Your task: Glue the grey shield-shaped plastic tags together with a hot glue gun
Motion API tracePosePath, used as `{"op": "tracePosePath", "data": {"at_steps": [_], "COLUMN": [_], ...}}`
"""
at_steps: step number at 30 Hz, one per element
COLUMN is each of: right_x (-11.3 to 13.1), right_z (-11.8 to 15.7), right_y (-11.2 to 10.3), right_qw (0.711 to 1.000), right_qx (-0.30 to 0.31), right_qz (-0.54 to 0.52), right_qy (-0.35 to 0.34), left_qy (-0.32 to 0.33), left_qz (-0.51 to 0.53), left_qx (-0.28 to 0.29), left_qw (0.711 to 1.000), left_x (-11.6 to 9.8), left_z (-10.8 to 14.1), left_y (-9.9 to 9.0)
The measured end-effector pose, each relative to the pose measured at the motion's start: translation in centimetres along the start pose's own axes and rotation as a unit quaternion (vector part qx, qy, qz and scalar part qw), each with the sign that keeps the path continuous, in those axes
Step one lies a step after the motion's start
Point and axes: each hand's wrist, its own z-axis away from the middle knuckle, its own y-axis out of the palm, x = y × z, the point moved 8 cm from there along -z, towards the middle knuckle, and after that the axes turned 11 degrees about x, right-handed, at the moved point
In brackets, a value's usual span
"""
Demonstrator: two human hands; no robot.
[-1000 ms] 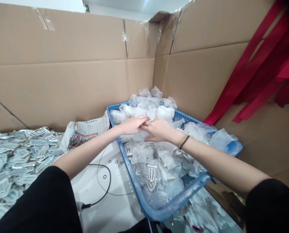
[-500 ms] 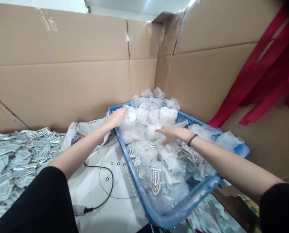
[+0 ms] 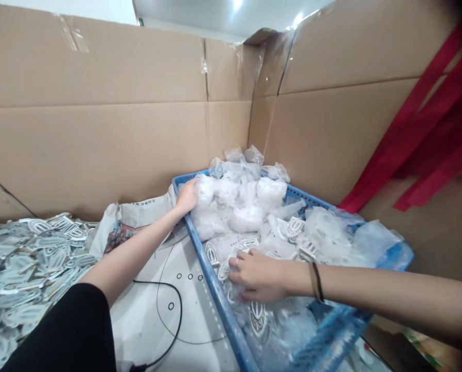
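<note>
From my end, the shield-shaped piece (image 3: 258,321) I've got my eye on is in the blue basket (image 3: 217,290), among clear bags (image 3: 298,320), long axis running roughly near-to-far. It's just on the near side of my right hand (image 3: 259,276), easily the closer one. Those fingers are curled down, a bit spread; can't tell if they're pinching anything. My left hand (image 3: 187,196) is well apart, far left beside a white bundle (image 3: 204,190), fingertips hidden, so can't call that one.

Red strips (image 3: 389,139) blazed at right against tan cardboard (image 3: 118,150); a blue basket (image 3: 216,294) framed milky-white bags (image 3: 248,218) at center, while black rings patterned the white counter (image 3: 196,323), lower center.
</note>
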Motion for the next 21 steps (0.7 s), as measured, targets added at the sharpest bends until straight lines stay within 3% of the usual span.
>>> {"op": "tracePosePath", "data": {"at_steps": [3,6,7,9,11,14,17,21], "right_x": [-2.1,-8.9,-11.4,-15.1,-17.4,-19.2,-19.9,-17.5], "right_z": [-2.0,-3.5,-4.0,-5.4,-6.7,-8.2,-9.8,-11.0], "right_y": [-0.8,-5.5,-6.5,-6.8,-6.0,-4.7,-4.1,-1.9], "right_qw": [0.996,0.976,0.969,0.956,0.938,0.933,0.954,0.962], "right_qx": [-0.003,-0.116,-0.118,-0.033,0.066,0.138,0.115,0.167], "right_qz": [-0.086,-0.178,-0.198,-0.273,-0.326,-0.311,-0.226,-0.143], "right_qy": [-0.013,0.055,0.087,0.104,0.100,0.117,0.159,0.159], "left_qy": [-0.017,-0.027,-0.027,-0.025,-0.022,-0.021,-0.035,-0.044], "left_qz": [0.013,0.026,0.029,0.035,0.039,0.036,0.034,0.030], "left_qx": [-0.025,-0.048,-0.051,-0.051,-0.045,-0.036,-0.032,-0.016], "left_qw": [0.999,0.998,0.998,0.998,0.998,0.998,0.998,0.998], "left_x": [0.5,1.0,1.1,1.2,1.2,1.0,0.9,0.4], "left_z": [0.1,0.2,0.2,0.1,0.0,0.0,0.1,0.4], "left_y": [-0.3,-0.5,-0.5,-0.4,-0.2,0.0,-0.1,-0.1]}}
